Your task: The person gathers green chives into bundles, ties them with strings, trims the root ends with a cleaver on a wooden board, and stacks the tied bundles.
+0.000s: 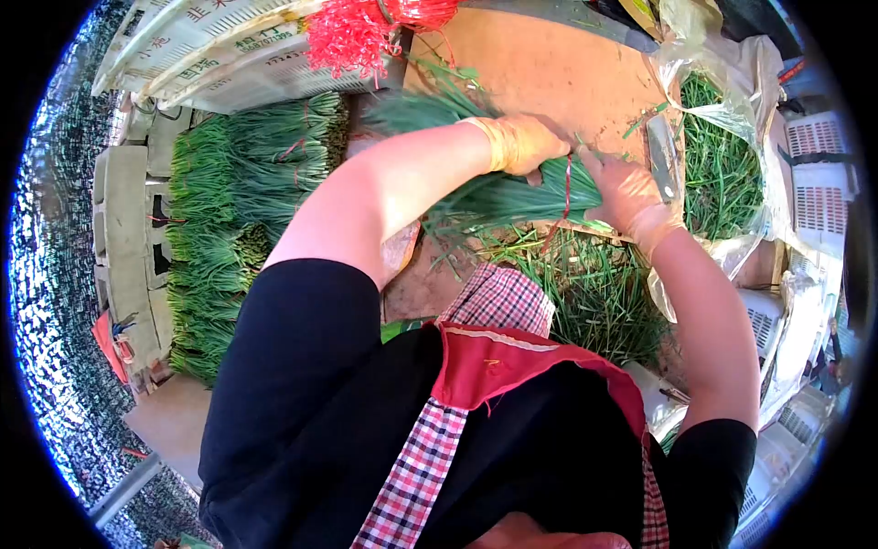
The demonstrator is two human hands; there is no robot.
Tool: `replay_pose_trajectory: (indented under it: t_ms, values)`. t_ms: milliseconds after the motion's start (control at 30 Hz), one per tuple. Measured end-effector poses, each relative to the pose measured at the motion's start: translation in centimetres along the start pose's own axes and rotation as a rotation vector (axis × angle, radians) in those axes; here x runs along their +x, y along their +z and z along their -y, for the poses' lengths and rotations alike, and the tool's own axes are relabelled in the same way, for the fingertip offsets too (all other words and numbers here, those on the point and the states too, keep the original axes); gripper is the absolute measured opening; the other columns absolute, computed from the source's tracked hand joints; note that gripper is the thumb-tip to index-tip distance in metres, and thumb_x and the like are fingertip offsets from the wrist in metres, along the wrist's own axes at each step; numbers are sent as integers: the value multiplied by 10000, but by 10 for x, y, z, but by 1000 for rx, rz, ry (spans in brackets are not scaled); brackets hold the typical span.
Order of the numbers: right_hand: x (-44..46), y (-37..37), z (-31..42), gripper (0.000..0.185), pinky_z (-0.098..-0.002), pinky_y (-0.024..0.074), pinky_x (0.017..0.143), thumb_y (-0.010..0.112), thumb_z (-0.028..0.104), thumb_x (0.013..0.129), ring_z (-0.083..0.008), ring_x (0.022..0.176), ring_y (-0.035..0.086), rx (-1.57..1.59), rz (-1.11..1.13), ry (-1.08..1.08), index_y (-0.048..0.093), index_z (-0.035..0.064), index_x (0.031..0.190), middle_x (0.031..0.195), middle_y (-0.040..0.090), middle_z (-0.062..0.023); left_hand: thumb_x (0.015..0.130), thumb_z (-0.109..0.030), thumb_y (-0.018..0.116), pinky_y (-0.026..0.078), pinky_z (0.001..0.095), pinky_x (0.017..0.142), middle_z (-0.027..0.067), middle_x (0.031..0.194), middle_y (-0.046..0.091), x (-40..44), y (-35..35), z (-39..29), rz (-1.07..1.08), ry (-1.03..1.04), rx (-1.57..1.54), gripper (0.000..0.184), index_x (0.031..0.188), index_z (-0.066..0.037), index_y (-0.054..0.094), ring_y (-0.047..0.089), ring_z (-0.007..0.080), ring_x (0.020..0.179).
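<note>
A bundle of green chives [512, 195] lies over the near edge of the board, a thin red tie [567, 188] around it close to its right end. My left hand [529, 145], in a thin orange-yellow glove, is closed on the upper side of the bundle, its fingertips partly hidden. At the bundle's right end, my right hand [629, 190] in a similar glove grips the stalks, thumb and fingers on either side. Loose chive leaves [425, 110] fan out behind my left wrist, blurred.
The orange-brown board [549, 64] holds a flat metal blade [662, 156] at right. Tied chive bundles [274, 165] are stacked left by concrete blocks [128, 210]. Red ties [347, 37] hang near white crates [238, 64]. Trimmings fill a plastic-lined container [722, 165] and a heap [604, 302].
</note>
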State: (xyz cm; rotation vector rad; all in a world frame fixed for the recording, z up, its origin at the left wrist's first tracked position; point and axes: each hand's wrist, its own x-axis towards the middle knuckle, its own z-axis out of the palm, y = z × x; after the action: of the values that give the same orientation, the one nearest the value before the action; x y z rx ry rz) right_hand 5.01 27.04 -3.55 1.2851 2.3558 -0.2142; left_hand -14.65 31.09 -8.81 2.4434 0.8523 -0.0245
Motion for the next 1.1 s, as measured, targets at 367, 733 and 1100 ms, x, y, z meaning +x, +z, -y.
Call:
replay_pose_trajectory:
  t_ms: [367, 733, 1100]
  values:
    - [-25, -48, 39, 1207, -494, 112, 1117, 772, 538, 563, -370, 1380, 132, -292, 138, 225, 85, 106, 1457, 1496, 144, -183, 659, -367, 732, 169, 497, 1097, 242, 1458, 191, -33, -9, -57, -133, -240, 367, 1018, 1393, 65, 174, 181, 385, 1359]
    - [-17, 54, 17, 1188, -604, 183, 1050, 808, 430, 550, -471, 1314, 221, -39, -299, 153, 90, 141, 1452, 1426, 201, -297, 785, -110, 514, 321, 442, 1010, 163, 1378, 386, -2, 53, -22, -379, -152, 378, 611, 1360, -22, 326, 350, 293, 1303]
    - [-5, -28, -25, 984, -378, 316, 1068, 830, 236, 561, -325, 1263, 391, 164, -99, -58, 321, 180, 1401, 1344, 424, -184, 577, -258, 789, 455, 396, 839, 184, 1035, 622, -9, -39, -18, 140, -260, -236, 707, 1193, -64, 502, 581, 325, 1001]
